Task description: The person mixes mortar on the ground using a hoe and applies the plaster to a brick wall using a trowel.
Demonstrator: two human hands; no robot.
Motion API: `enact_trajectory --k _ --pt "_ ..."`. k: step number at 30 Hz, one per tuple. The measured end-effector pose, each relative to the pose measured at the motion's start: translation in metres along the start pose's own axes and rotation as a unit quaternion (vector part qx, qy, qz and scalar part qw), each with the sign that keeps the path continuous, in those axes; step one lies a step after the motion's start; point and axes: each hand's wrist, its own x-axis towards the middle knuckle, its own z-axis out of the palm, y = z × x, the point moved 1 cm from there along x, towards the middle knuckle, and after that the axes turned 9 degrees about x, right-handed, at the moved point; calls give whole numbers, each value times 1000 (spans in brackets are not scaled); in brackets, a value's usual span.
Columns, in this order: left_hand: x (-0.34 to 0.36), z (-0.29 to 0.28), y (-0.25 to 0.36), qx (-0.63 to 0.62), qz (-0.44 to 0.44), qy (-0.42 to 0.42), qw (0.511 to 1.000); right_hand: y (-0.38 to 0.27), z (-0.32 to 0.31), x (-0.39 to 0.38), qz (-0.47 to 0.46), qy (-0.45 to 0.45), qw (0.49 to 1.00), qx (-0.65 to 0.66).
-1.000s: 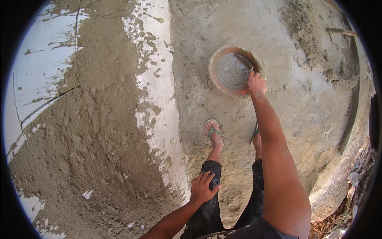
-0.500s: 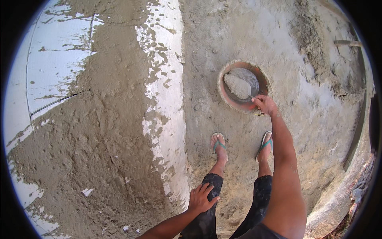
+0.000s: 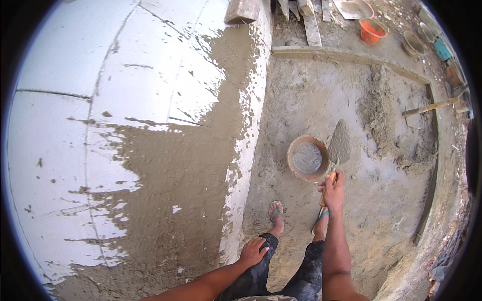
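Two hands at work — left hand resting flat and open on the left knee, right hand farther out, closed around the handle of a trowel. Trowel blade loaded with grey mortar, long axis pointing away from the body, lifted just right of the round pan on the ground. Pan holding a shallow layer of wet mortar. Beyond, a heap of mortar; farthest off, an orange bucket, contents unclear. Half-plastered wall along the left.

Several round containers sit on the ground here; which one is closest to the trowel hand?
The shallow round orange-rimmed pan of grey mortar, just left of the right hand holding the loaded trowel. The orange bucket and other tubs sit far off at the top.
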Motion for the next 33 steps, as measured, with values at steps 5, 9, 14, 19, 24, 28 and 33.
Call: enact_trajectory --k 5,9,14,19,24,28,33 --pt "-16 -59 21 -78 24 39 996 -74 118 13 -208 148 948 -190" --pt "-19 -99 19 -72 10 82 994 -162 314 -11 -95 2 982 -166" --pt "21 -85 -22 -46 5 35 998 -295 323 -116 -205 -156 958 124" --pt "103 -91 45 -172 -143 -78 972 -173 150 -32 -115 -130 977 124" --pt "259 38 72 -463 -313 -103 823 31 -157 65 -32 0 916 -401" --pt "375 139 146 -662 -457 -145 575 102 -387 37 167 4 786 -595" --pt "480 254 156 -856 -395 79 323 117 -483 -31 412 -39 623 -664"
